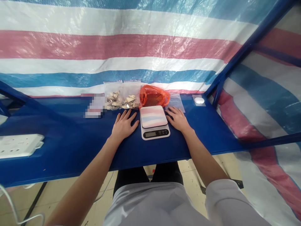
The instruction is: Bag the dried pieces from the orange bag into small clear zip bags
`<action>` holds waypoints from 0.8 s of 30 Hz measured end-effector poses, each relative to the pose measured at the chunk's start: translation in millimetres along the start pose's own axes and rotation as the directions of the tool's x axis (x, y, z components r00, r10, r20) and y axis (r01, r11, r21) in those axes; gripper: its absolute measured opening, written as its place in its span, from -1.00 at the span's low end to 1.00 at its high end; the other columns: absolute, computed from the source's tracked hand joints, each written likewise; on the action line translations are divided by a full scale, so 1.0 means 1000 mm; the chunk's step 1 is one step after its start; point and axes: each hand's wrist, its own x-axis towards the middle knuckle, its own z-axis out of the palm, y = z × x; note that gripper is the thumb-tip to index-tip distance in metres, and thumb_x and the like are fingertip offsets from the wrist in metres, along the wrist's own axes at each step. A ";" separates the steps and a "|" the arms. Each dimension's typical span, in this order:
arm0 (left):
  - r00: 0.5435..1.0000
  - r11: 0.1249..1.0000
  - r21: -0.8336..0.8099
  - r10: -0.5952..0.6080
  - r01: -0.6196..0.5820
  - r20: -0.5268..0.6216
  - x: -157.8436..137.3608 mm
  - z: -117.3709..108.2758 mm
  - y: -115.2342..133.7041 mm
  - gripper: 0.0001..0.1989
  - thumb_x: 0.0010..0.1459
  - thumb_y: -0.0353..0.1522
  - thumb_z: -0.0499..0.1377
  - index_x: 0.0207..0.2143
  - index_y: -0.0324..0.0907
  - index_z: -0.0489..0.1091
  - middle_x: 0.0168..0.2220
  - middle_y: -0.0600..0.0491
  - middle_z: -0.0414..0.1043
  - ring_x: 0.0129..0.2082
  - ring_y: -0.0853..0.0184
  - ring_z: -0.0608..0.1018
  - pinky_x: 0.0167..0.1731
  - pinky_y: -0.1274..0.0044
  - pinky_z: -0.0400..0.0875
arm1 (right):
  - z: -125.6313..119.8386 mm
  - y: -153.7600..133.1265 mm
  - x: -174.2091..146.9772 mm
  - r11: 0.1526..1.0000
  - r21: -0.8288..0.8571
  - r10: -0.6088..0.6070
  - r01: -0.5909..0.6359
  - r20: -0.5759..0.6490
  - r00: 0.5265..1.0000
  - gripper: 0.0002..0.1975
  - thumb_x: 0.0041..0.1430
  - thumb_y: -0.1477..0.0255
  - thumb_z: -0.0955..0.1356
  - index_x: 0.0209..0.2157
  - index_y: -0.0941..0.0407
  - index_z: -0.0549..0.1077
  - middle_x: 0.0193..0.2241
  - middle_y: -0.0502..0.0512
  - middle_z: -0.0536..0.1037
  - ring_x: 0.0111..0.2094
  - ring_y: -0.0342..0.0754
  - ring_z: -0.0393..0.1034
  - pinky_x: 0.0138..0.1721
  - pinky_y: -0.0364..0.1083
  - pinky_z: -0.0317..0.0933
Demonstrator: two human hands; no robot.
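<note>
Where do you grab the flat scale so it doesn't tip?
Probably hold the scale low, by both side edges, one hand from each side. It's wide, thin and lies flat; the left hand and right hand rest beside it. The orange bag crowds its back, and the top plate might be loose, so don't lift by that.

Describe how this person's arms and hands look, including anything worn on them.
The left hand and right hand are bare: no gloves, rings or watch show. The left forearm and right forearm are uncovered too. On the right arm, a plain, pale grey-white sleeve ends around the elbow; the left side's is not clearly visible.
</note>
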 end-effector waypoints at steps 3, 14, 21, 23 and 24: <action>0.998 0.999 -0.022 0.021 -0.023 -0.066 0.000 0.003 -0.003 -0.50 0.32 -0.18 0.04 0.19 -0.22 0.44 0.29 -0.18 0.31 0.32 -0.02 0.32 0.33 0.16 0.11 | 0.003 0.003 0.001 0.999 0.024 -0.032 0.033 -0.041 0.999 -0.61 0.38 0.31 0.26 0.16 0.07 0.48 0.28 0.18 0.37 0.36 0.21 0.14 0.35 0.26 0.03; 0.915 0.976 -0.044 0.184 -0.214 -0.360 0.010 -0.024 -0.004 -0.66 0.31 -0.22 0.08 -0.08 -0.19 0.57 -0.03 -0.14 0.59 0.02 0.06 0.57 0.07 0.26 0.43 | 0.009 0.010 0.007 0.993 0.084 -0.063 0.081 -0.194 0.979 -0.68 0.32 0.40 0.29 0.03 0.04 0.56 0.19 0.17 0.47 0.30 0.19 0.25 0.30 0.25 0.17; 0.912 0.954 0.068 0.298 -0.291 -0.283 0.061 -0.052 -0.006 -0.66 0.31 -0.25 0.05 0.01 -0.17 0.49 0.06 -0.17 0.52 0.10 0.04 0.50 0.14 0.20 0.32 | 0.003 0.013 0.019 0.996 0.049 -0.063 0.075 -0.206 0.976 -0.70 0.33 0.38 0.30 0.02 0.04 0.57 0.16 0.16 0.50 0.25 0.19 0.31 0.27 0.22 0.21; 0.932 0.957 0.117 0.286 -0.265 -0.225 0.074 -0.053 -0.011 -0.60 0.29 -0.26 0.05 0.07 -0.24 0.46 0.13 -0.24 0.46 0.18 -0.03 0.45 0.21 0.14 0.24 | 0.005 0.015 0.021 0.996 0.038 -0.076 0.084 -0.184 0.980 -0.68 0.33 0.39 0.29 0.04 0.06 0.55 0.18 0.18 0.49 0.26 0.21 0.30 0.29 0.24 0.18; 0.942 0.957 0.141 0.276 -0.252 -0.189 0.080 -0.053 -0.013 -0.58 0.28 -0.28 0.05 0.10 -0.26 0.45 0.17 -0.26 0.43 0.22 -0.05 0.41 0.23 0.12 0.22 | 0.007 0.016 0.022 0.995 0.037 -0.083 0.091 -0.169 0.982 -0.67 0.33 0.39 0.29 0.06 0.06 0.54 0.18 0.18 0.48 0.27 0.21 0.29 0.29 0.24 0.17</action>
